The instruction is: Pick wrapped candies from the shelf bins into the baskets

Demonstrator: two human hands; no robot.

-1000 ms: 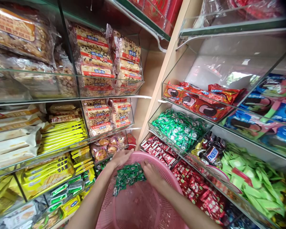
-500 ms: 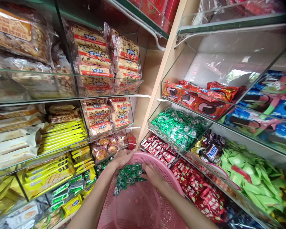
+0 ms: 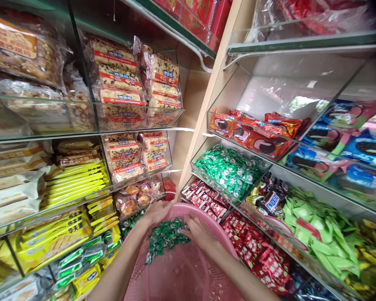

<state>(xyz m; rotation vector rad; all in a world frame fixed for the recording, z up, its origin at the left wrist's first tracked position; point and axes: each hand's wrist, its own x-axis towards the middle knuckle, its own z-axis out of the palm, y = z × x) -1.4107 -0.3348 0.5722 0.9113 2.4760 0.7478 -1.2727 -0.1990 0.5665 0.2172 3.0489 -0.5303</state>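
Observation:
A pink plastic basket (image 3: 178, 280) with perforated sides tilts away in front of me. At its far left rim is my left hand (image 3: 158, 211), its fingers closed over the edge. Small green-wrapped candies (image 3: 166, 238) lie in a heap against the basket's far inner wall. My right hand (image 3: 196, 230) reaches inside at the right end of that heap, fingers curled against the candies; its fingertips are partly hidden among the wrappers.
Glass-fronted shelves flank the basket. A bin of green-wrapped candies (image 3: 228, 169) sits to the right, above red-and-white packets (image 3: 203, 200). Snickers bars (image 3: 272, 200) and light-green packets (image 3: 322, 232) lie farther right. Yellow packets (image 3: 53, 234) fill the left shelves. A wooden post (image 3: 203, 113) stands between.
The view has shifted slightly, so the shelves and basket appear a little farther left. Both hands keep nearly the same places at the basket.

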